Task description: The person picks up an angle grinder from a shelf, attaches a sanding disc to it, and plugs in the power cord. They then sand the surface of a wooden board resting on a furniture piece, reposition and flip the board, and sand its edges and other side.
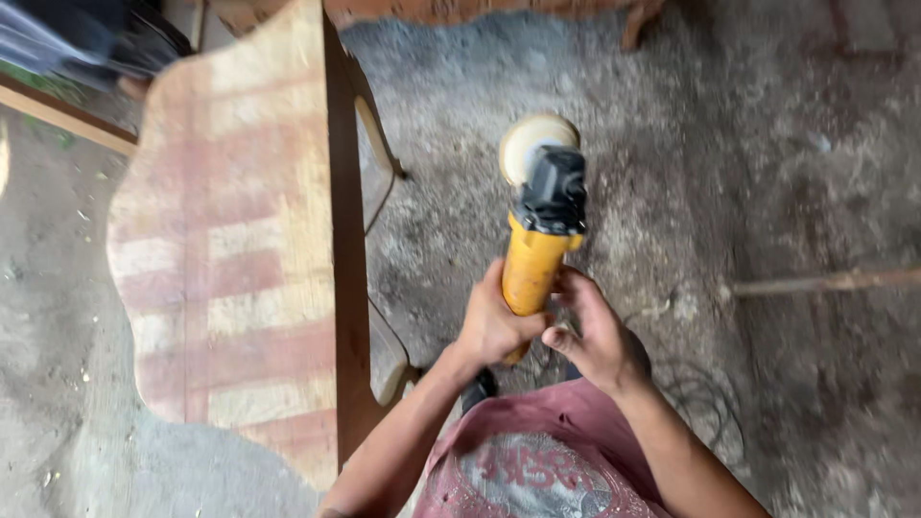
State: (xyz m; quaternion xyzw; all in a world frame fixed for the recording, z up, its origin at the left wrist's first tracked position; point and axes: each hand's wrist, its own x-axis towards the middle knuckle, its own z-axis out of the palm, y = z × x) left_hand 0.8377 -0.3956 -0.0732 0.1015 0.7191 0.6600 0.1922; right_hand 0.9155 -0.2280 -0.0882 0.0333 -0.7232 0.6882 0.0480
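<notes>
Left grip: my left hand (492,326) wraps the rear of the yellow grinder body (532,269), fingers curled tight around it.
Right grip: my right hand (597,338) cups the same end from the other side, thumb and fingers pressed against the handle.
Tool: the grinder (542,230) points away from me, black head (554,192) forward, pale sanding disc (530,142) at the tip, held in the air above the dusty floor (767,192).
Workpiece: the scalloped wooden panel (230,249) stands just to the left, apart from the disc.
Cord: a dark cable (696,393) loops on the floor by my right forearm.
Doing it well: I judge both hands should stay firm, the disc flat, the cable behind me.
Blur: the frame is smeared, so finer detail escapes me.
</notes>
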